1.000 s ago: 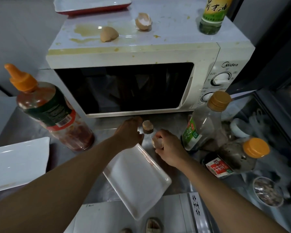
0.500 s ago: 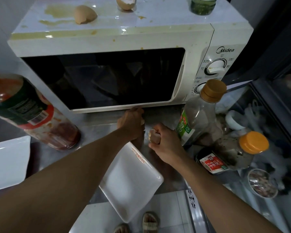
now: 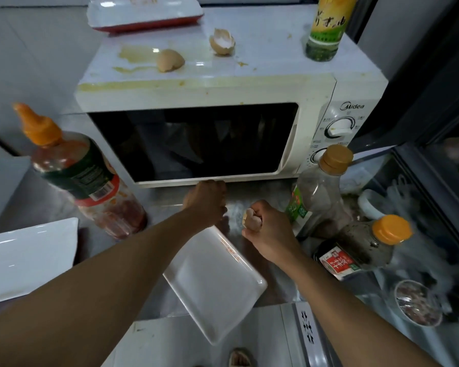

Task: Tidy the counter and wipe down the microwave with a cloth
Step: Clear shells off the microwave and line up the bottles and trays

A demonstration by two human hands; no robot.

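Arms: two forearms, bare from the lower frame edge to the wrists; no sleeve in view
Left hand (image 3: pixel 206 203): bare; no glove, ring or watch seen
Right hand (image 3: pixel 269 231): bare; wrist without band or watch
Footwear: tip of one sandal (image 3: pixel 239 358) at the bottom edge; details blurred

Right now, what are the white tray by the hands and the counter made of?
The white tray looks like glossy ceramic or melamine: smooth, shiny, with a raised rim; I can't tell which. The counter looks like brushed stainless steel: grey, with dull streaky reflections below the microwave.
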